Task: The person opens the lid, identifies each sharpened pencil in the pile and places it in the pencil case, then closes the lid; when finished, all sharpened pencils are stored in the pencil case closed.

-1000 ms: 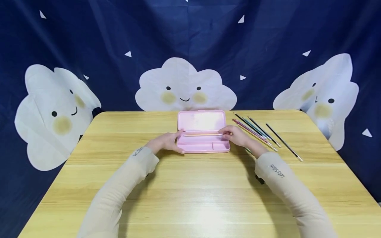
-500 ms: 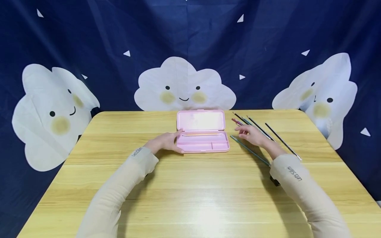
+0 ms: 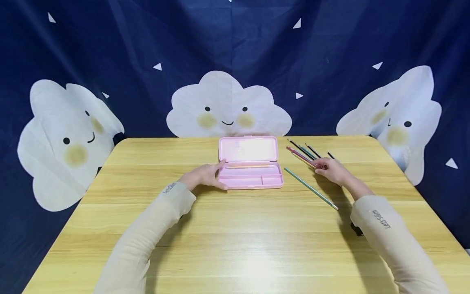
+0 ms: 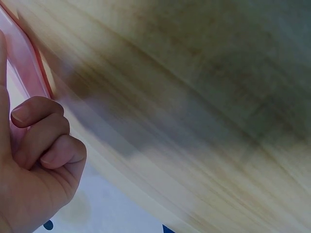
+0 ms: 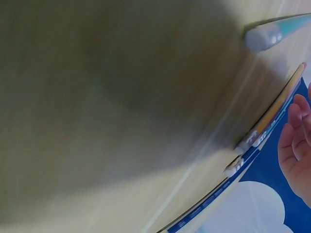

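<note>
In the head view a pink pencil case (image 3: 251,182) lies with its lid raised, one pencil (image 3: 249,166) in its long rear compartment. My left hand (image 3: 203,175) grips the case's left end, thumb and forefinger spread along it. The left wrist view shows the other fingers (image 4: 46,128) curled beside the pink edge. My right hand (image 3: 334,170) is over a loose group of pencils (image 3: 302,152), its fingertips close to them and loosely bent. Whether they touch a pencil is hidden. In the right wrist view the hand (image 5: 297,150) is partly cut off at the edge.
A green pencil (image 3: 311,188) lies apart, between the case and my right forearm. Another dark pencil (image 3: 331,155) shows behind my right hand, mostly covered. The wooden table (image 3: 235,228) ends at a blue curtain (image 3: 235,36) with clouds.
My right hand has let go of the pencil in the case and moved right to the group of pencils. The green pencil is uncovered. My left hand stays at the case.
</note>
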